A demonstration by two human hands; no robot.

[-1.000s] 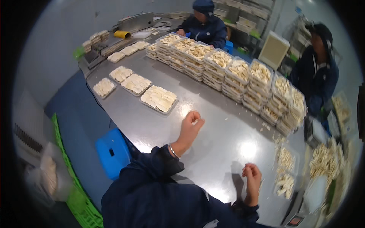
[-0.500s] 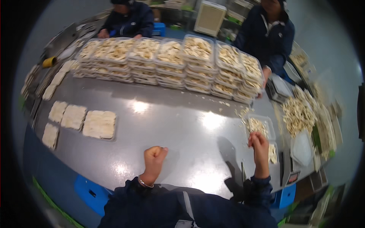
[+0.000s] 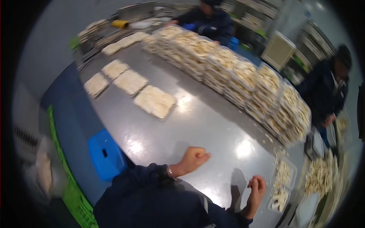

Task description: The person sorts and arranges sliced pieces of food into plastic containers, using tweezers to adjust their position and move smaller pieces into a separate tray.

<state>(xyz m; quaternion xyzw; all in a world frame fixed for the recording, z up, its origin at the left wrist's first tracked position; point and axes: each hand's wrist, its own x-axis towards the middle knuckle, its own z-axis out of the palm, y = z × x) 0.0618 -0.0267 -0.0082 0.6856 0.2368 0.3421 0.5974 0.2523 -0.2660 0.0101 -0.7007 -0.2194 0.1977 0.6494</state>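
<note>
The left hand [image 3: 194,157] is balled into a fist and rests on the bare grey metal table [image 3: 205,121], holding nothing that shows; a thin bracelet sits at its wrist above a dark blue sleeve. The right hand [image 3: 257,188] hovers near the table's right edge with fingers loosely curled and nothing in its grasp, just beside two clear plastic trays of pale cut pieces [image 3: 282,182] that lie at the rim. Between the two hands the tabletop is open and shiny, and a broad bare stretch runs from the fist up toward the middle of the table. Beyond it, well apart from the fist, lie four flat sealed trays of pale slices [image 3: 155,101] in a slanted row near the left edge. A long wall of stacked clear trays filled with pale pieces [image 3: 243,79] closes off the far side. Below the left edge stand a blue plastic stool [image 3: 105,154] and a green plastic crate [image 3: 70,190]. A loose heap of pale cut pieces [image 3: 318,175] lies past the right rim, where a person in dark clothes [image 3: 329,91] stands; another person [image 3: 209,21] sits at the far end.
</note>
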